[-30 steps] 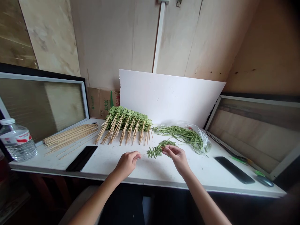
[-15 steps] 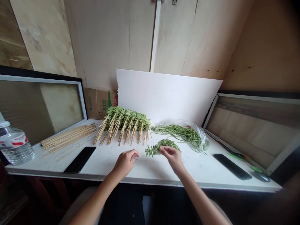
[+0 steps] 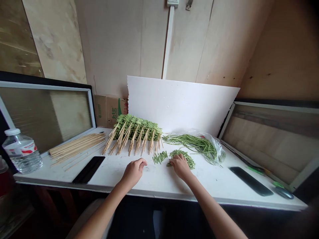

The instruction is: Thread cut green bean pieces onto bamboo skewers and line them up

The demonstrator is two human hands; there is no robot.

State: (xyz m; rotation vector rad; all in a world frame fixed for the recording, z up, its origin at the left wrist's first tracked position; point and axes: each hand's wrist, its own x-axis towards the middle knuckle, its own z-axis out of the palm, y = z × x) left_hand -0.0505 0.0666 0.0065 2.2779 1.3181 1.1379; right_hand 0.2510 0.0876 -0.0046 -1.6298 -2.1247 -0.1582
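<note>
My left hand is closed in a pinch on the end of a thin bamboo skewer. Several short cut green bean pieces are threaded side by side on that skewer, off to the right of my fingers. At the left edge of a small pile of cut green beans, my right hand has its fingers bent together, with a bit of green at their tips. Part of the pile is hidden behind this hand. Beyond them lies a stack of finished bean skewers, sticks pointing toward me.
Loose bamboo skewers and a black phone lie at left, near a water bottle. Long green beans spill from a clear plastic bag at right. A dark flat object and a mouse lie further right.
My right hand has let go of the threaded beans and moved slightly right, onto the pile. My left hand keeps its hold on the skewer. The view has shifted slightly.
</note>
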